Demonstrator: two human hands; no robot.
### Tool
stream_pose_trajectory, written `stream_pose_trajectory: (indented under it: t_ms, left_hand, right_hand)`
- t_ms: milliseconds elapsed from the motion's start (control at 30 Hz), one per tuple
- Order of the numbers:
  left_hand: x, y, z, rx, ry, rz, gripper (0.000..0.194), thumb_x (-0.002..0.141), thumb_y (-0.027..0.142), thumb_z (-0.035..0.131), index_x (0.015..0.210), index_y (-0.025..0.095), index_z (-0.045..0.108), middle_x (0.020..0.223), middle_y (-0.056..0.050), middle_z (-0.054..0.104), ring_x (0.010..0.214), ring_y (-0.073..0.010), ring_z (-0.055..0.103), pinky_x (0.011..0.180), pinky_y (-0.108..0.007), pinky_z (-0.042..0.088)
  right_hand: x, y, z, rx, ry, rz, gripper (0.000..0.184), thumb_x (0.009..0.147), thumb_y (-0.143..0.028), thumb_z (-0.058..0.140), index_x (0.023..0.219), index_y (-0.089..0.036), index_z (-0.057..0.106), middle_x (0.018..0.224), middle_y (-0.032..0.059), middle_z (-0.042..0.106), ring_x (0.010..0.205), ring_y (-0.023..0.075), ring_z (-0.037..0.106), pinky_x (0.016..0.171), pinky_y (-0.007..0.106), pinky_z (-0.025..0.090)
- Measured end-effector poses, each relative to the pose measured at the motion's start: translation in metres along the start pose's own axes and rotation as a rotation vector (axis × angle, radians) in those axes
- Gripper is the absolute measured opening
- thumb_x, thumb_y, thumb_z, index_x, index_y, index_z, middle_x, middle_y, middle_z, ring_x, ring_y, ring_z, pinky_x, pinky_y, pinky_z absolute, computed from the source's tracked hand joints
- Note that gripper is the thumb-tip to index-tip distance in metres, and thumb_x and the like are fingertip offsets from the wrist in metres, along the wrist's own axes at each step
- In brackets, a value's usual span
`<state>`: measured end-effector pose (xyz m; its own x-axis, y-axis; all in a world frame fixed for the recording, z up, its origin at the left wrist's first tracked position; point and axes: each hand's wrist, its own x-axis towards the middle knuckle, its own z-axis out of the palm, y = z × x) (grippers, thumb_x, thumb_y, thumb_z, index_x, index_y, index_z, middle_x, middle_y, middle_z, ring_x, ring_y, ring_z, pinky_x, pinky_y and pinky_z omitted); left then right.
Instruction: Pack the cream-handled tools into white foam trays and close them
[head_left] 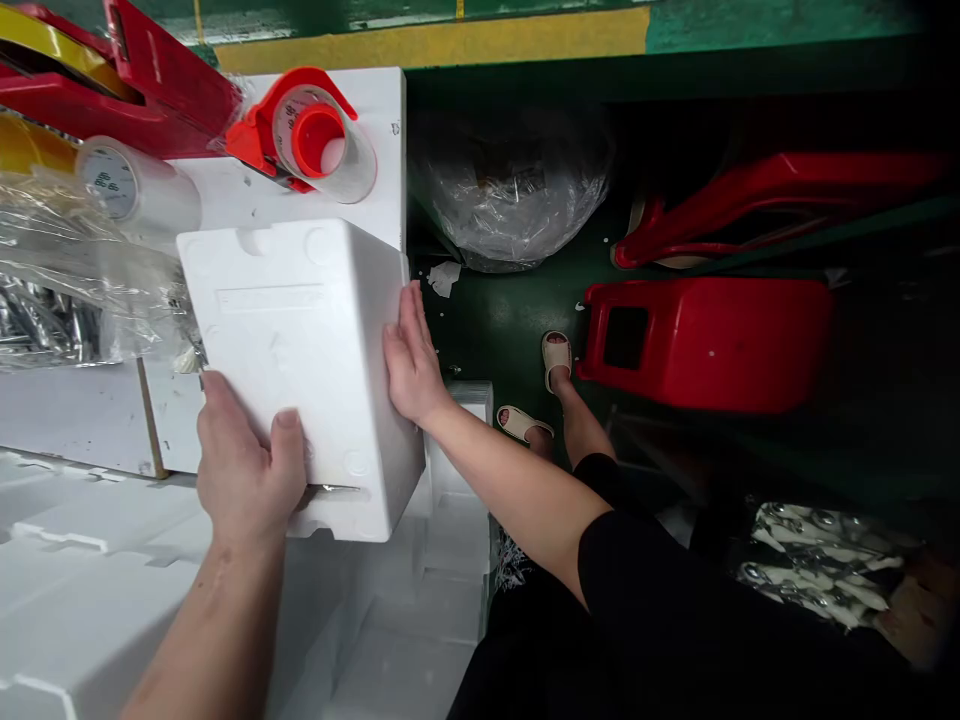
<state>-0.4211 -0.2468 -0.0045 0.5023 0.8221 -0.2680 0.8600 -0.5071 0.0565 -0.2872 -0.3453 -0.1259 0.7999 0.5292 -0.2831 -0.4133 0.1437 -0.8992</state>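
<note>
A white polystyrene foam box (274, 350) is held between my two hands, over the edge of the white work surface. My left hand (251, 465) grips its near left side, thumb on the top face; the other fingertips are hidden. Against the right side wall lies my right hand (416, 365), palm pressed to the foam and fingers stretched along it. A slit with something shiny shows by the near edge of the box. Just beyond stands a red tape dispenser (259, 135) with a clear tape roll (349, 170).
Stacked white foam boxes (90, 600) fill the near left. At the left lie a tape roll (161, 195), a larger red dispenser (172, 85) and a plastic bag of metal parts (56, 320). Red stools (750, 340) and a clear bag (517, 200) stand on the floor.
</note>
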Motion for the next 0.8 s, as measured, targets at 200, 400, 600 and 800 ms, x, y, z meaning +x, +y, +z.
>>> stream_pose_trajectory:
  t_ms: [200, 400, 600, 800]
  left_hand:
    - [0.003, -0.01, 0.004, 0.022, 0.03, 0.038, 0.087, 0.096, 0.057, 0.046, 0.166, 0.02, 0.009, 0.161, -0.022, 0.036, 0.142, -0.0523, 0.041, 0.107, -0.077, 0.042]
    - [-0.002, -0.008, 0.007, 0.052, -0.002, 0.216, 0.092, 0.09, 0.054, 0.054, 0.165, 0.018, 0.016, 0.157, -0.023, 0.042, 0.143, -0.048, 0.042, 0.105, -0.07, 0.047]
    - [-0.004, -0.003, 0.007, 0.064, 0.017, 0.215, 0.091, 0.09, 0.047, 0.061, 0.164, 0.019, 0.016, 0.155, -0.022, 0.044, 0.142, -0.0474, 0.043, 0.105, -0.071, 0.047]
    - [-0.003, -0.007, 0.011, 0.082, 0.012, 0.265, 0.087, 0.094, 0.044, 0.059, 0.164, 0.014, 0.015, 0.156, -0.025, 0.041, 0.142, -0.0479, 0.043, 0.104, -0.07, 0.048]
  right_hand:
    - [-0.001, 0.019, -0.004, 0.19, 0.025, 0.212, 0.072, 0.104, -0.06, 0.029, 0.165, -0.025, 0.013, 0.172, 0.0003, 0.019, 0.159, 0.0172, 0.018, 0.13, 0.048, 0.015]
    - [-0.031, 0.021, -0.032, 0.316, 0.053, 0.273, 0.065, 0.103, -0.062, 0.034, 0.159, -0.029, 0.034, 0.166, -0.0003, 0.035, 0.153, 0.0188, 0.034, 0.127, 0.045, 0.028]
    - [-0.066, 0.04, -0.028, 0.442, 0.23, 0.63, 0.066, 0.101, -0.07, 0.033, 0.149, -0.025, 0.045, 0.16, 0.007, 0.045, 0.14, 0.0225, 0.05, 0.116, 0.043, 0.043]
    - [-0.096, 0.06, -0.006, 0.445, 0.187, 0.701, 0.062, 0.1, -0.071, 0.029, 0.128, -0.024, 0.06, 0.128, 0.0081, 0.069, 0.114, 0.022, 0.066, 0.095, 0.037, 0.056]
